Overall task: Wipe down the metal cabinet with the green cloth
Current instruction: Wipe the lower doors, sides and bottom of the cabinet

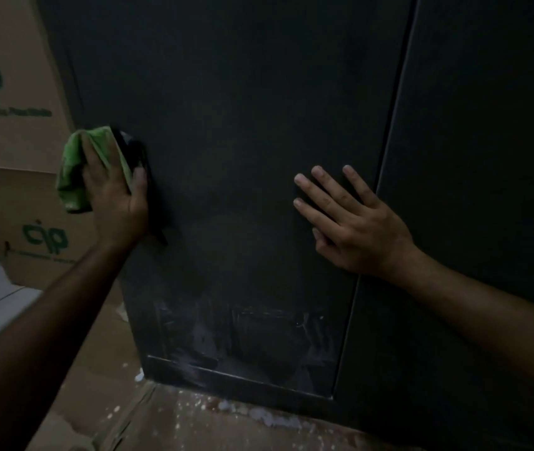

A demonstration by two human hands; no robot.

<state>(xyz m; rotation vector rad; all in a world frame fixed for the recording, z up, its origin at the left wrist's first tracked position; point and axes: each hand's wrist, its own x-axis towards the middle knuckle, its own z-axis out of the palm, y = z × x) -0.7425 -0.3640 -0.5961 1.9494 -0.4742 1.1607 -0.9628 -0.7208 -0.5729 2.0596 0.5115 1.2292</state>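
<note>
The left hand grips the green cloth bunched against the cabinet at its left edge, likely to rub that corner. To its right, the right hand lies flat with fingers spread, holding nothing, apparently bracing the door.

I see the cabinet directly ahead. Left hand presses the cloth at its left edge; right hand lies flat on the front, beside the door seam. Cardboard boxes stacked left of the cabinet.
</note>
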